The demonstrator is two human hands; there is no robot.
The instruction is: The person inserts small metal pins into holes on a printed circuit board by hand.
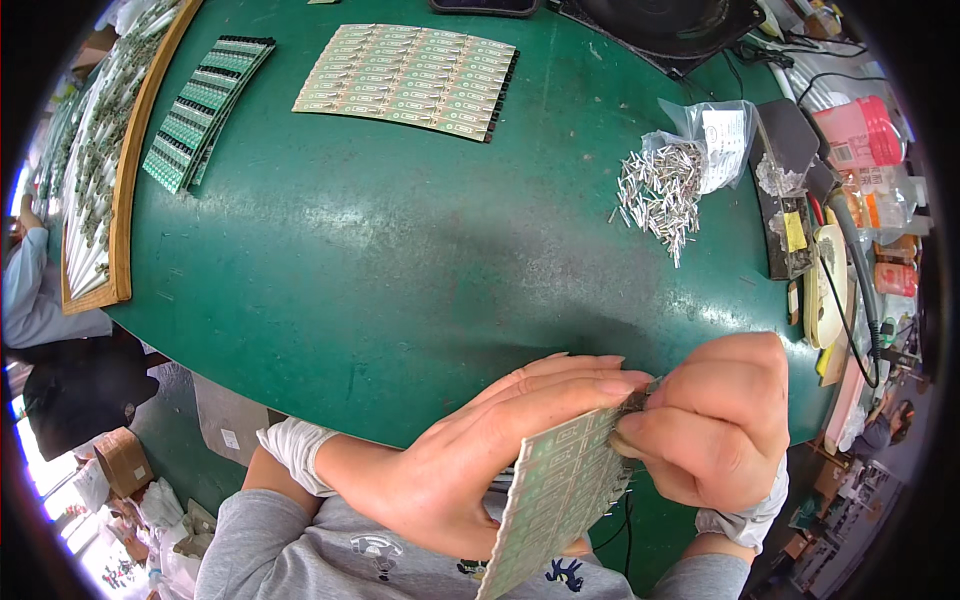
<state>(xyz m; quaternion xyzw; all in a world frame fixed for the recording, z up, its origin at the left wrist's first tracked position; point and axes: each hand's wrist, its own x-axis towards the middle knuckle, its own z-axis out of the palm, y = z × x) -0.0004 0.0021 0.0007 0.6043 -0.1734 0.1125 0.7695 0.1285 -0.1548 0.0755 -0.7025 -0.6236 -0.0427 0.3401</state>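
green table (400,260) | metal pins (660,190) heaped | left hand (490,450), right hand (715,420) gripping circuit panel (560,495)

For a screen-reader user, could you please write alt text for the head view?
Two bare hands, left hand and right hand, hold a pale green panel of small circuit boards above a dark green round table, which carries a loose pile of small silvery metal pins.

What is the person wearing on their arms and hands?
Both hands, the left hand and the right hand, are bare, with no gloves. Each wrist has a white cuff-like wrap. Above that are grey sleeves of a grey top with small cartoon pictures on the front.
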